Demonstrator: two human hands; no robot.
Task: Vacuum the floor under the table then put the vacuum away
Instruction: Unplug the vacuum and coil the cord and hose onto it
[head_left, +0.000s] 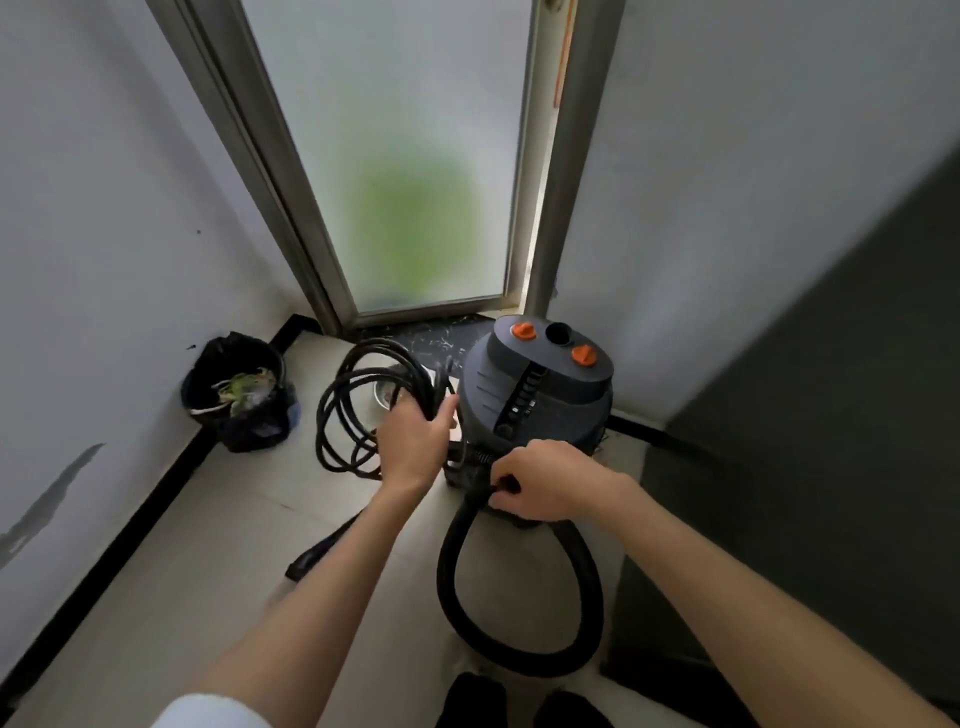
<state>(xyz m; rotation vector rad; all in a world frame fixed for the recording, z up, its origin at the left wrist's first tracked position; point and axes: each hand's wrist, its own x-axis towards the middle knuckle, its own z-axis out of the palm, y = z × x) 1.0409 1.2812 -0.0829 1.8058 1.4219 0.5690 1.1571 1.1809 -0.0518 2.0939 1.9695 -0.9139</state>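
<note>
A dark grey canister vacuum (540, 395) with two orange knobs stands on the floor in a corner by a frosted glass door. My left hand (415, 441) grips a coiled black power cord (363, 400) just left of the canister. My right hand (545, 480) pinches the black hose (519, 649) where it joins the canister's front. The hose loops down toward my feet. A black nozzle piece (322, 551) lies on the floor under my left forearm.
A black bin (239, 395) lined with a bag and holding rubbish stands in the left corner. White walls close in on both sides. A dark panel (831, 415) rises on the right. A small bowl (387, 397) sits behind the cord coil.
</note>
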